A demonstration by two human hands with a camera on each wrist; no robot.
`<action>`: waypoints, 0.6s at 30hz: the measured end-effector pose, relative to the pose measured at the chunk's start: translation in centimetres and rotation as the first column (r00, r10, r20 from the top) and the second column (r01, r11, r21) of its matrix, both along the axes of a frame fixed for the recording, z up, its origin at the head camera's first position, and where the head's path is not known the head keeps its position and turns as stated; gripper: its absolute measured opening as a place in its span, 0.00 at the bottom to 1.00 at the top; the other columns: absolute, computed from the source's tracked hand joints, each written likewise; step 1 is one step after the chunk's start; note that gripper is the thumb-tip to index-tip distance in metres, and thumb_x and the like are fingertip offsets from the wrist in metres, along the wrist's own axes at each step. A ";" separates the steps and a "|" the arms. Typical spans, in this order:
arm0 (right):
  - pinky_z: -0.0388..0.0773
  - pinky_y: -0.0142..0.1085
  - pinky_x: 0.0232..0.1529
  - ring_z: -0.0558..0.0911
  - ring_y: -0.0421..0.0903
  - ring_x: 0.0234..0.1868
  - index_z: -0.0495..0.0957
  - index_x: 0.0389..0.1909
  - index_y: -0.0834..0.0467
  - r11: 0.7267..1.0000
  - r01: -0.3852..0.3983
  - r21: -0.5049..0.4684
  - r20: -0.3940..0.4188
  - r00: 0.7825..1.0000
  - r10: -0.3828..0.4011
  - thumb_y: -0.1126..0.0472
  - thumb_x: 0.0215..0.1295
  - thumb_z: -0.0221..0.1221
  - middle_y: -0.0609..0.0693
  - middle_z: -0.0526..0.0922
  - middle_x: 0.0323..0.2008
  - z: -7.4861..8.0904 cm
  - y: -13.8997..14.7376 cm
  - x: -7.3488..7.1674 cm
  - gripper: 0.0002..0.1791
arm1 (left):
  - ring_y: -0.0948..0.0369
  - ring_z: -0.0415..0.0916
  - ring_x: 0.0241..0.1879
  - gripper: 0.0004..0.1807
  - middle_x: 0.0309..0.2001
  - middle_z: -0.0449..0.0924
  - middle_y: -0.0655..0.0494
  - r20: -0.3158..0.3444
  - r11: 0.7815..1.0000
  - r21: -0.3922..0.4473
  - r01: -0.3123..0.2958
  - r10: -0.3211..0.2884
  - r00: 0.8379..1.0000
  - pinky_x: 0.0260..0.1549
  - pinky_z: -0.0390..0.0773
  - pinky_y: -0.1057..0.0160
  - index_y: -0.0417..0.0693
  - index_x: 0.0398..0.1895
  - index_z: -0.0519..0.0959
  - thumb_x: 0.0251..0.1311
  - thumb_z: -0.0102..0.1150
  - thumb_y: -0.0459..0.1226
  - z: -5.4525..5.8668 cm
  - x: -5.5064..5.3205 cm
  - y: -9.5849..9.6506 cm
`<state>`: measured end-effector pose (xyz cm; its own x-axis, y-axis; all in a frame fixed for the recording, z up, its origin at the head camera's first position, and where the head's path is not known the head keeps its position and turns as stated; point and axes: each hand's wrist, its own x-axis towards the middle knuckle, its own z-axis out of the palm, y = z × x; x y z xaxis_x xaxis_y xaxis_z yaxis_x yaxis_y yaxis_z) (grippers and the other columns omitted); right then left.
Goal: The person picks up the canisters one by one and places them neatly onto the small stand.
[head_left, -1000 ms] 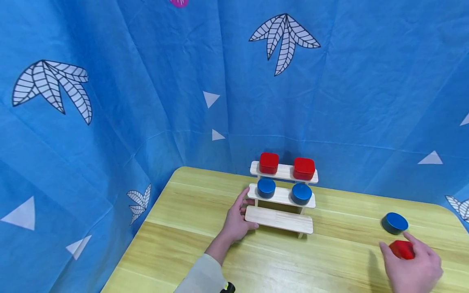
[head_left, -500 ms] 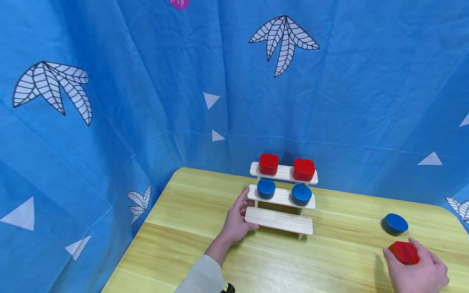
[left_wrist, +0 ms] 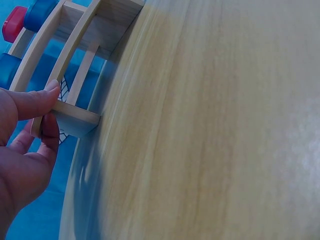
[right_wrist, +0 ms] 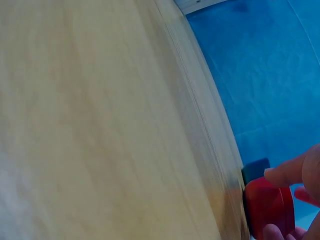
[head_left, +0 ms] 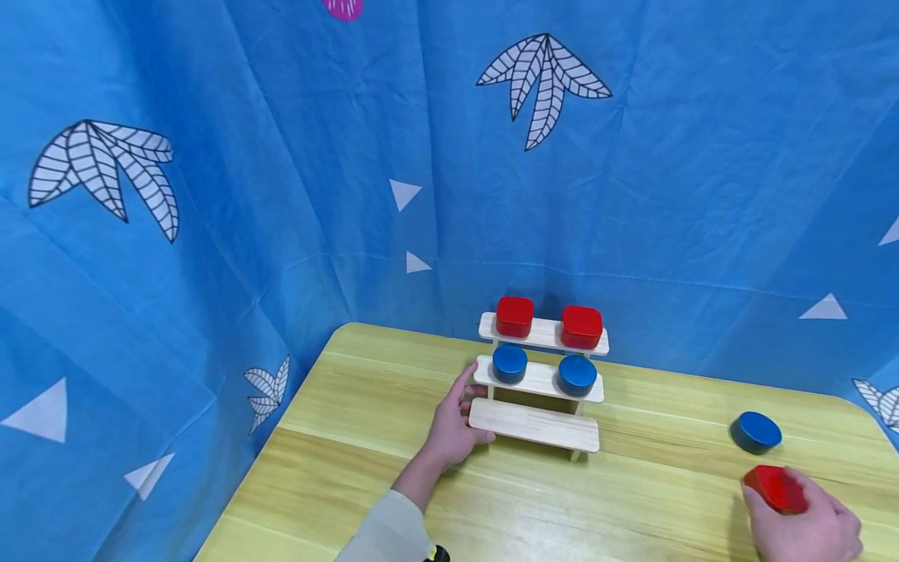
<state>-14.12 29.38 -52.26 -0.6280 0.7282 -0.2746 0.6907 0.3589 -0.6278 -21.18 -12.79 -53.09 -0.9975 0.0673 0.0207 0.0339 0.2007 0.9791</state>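
A three-tier wooden display stand (head_left: 534, 425) stands on the table. My left hand (head_left: 449, 429) grips the left end of its lowest shelf, thumb at the front edge and fingers behind, as the left wrist view also shows. Two red rounded-square boxes, one at the left (head_left: 515, 317) and one at the right (head_left: 581, 327), sit on the top tier. The middle tier bears two round blue boxes, left (head_left: 509, 364) and right (head_left: 577, 375). Far right, my right hand (head_left: 804, 519) holds another red box (right_wrist: 267, 205) between thumb and fingers, close to the tabletop.
One more round blue box (head_left: 755, 432) rests on the table just beyond the right hand. The light wood table (head_left: 667, 499) ends at the back against a blue patterned curtain (head_left: 667, 195), which also hangs along the left side.
The right hand has lowered slightly and drifted right with the red box, which now looks more level and nearer its shadow. The left hand and the stand have stayed in place.
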 end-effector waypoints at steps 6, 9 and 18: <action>0.70 0.69 0.45 0.45 0.72 0.72 0.57 0.76 0.59 0.999 -0.021 0.039 0.019 1.000 0.020 0.61 0.64 0.63 0.71 0.46 0.72 -0.3 0.3 -0.2 0.41 | 0.55 0.75 0.51 0.69 0.57 0.74 0.59 -0.008 1.000 0.013 0.000 0.000 1.000 0.43 0.82 0.59 0.80 0.76 0.55 0.36 0.74 0.14 0.0 0.0 0.0; 0.71 0.68 0.42 0.45 0.73 0.71 0.56 0.76 0.59 0.997 -0.043 0.066 0.043 0.998 0.041 0.62 0.62 0.65 0.73 0.48 0.71 -0.3 0.6 -0.4 0.43 | 0.55 0.75 0.52 0.69 0.57 0.74 0.60 -0.005 1.000 0.015 0.000 0.000 1.000 0.43 0.82 0.60 0.81 0.76 0.56 0.36 0.74 0.14 0.0 0.0 0.0; 0.71 0.65 0.38 0.47 0.74 0.69 0.58 0.75 0.60 0.996 -0.076 0.044 0.009 0.997 0.076 0.62 0.61 0.66 0.75 0.50 0.68 -0.5 0.8 -0.7 0.43 | 0.54 0.75 0.52 0.69 0.57 0.74 0.58 0.003 1.000 0.020 -0.003 0.003 1.000 0.43 0.82 0.59 0.80 0.75 0.56 0.36 0.74 0.14 -0.1 -0.1 0.0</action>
